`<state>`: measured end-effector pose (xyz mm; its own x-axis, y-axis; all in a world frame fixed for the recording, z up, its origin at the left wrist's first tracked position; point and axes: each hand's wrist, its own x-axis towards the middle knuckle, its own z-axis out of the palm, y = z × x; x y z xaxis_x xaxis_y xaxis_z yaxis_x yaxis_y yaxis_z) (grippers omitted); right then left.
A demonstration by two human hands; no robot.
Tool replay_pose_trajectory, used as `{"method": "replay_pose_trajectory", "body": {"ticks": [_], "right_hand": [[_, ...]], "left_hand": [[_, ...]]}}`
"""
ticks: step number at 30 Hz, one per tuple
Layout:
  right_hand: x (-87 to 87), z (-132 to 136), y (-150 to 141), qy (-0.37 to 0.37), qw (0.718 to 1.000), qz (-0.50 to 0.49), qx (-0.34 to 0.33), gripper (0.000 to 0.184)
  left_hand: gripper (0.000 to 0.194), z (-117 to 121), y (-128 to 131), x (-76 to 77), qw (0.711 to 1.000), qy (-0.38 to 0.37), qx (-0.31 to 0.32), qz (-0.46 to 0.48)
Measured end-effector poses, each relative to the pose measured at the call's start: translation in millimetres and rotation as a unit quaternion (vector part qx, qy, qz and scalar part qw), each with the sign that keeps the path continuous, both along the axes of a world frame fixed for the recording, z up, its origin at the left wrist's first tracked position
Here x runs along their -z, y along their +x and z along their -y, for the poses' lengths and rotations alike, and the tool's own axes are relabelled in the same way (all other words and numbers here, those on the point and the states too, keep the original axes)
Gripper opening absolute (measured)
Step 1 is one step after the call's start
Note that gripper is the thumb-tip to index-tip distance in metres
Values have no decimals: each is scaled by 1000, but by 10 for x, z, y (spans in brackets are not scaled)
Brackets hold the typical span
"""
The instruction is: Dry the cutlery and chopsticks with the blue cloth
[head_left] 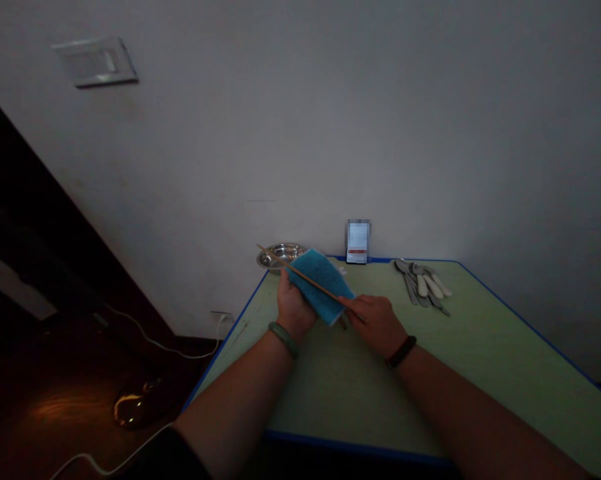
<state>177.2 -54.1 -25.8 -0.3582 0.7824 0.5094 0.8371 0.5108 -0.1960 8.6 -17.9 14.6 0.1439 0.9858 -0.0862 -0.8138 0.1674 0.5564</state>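
- The bench [360, 400], pale green with a blue edge, extends from below the forearms to the wall.
- The left hand [296, 305], a green bangle [283, 339] on its wrist, is closed on the blue cloth [313, 265] from beneath.
- The right hand [377, 320], a dark band [401, 352] on its wrist, grips the near end of a thin wooden stick [310, 281]; the hands are slightly apart.
- The stick lies slantwise across the cloth, above the bench, its far end over the bowl; a brown tip [343, 325] shows below the cloth.
- Right of the hands, cutlery [417, 285], some white-handled, lies in a loose pile.
- Beyond the left hand, a shiny metal bowl [269, 265] sits at the bench's far left corner.
- At the far edge, a lit phone [359, 241] stands upright near the wall [430, 133].
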Motion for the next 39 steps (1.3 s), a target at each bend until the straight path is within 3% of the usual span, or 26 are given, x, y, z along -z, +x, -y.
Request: {"method": "replay_pose_trajectory", "body": {"ticks": [20, 39], "right_hand": [[-26, 27, 32, -23, 1000, -20, 6, 30], [-46, 30, 63, -10, 997, -69, -23, 36]], "left_hand": [[76, -58, -62, 0, 999, 28, 24, 19], [71, -123, -166, -27, 997, 60, -34, 31]]}}
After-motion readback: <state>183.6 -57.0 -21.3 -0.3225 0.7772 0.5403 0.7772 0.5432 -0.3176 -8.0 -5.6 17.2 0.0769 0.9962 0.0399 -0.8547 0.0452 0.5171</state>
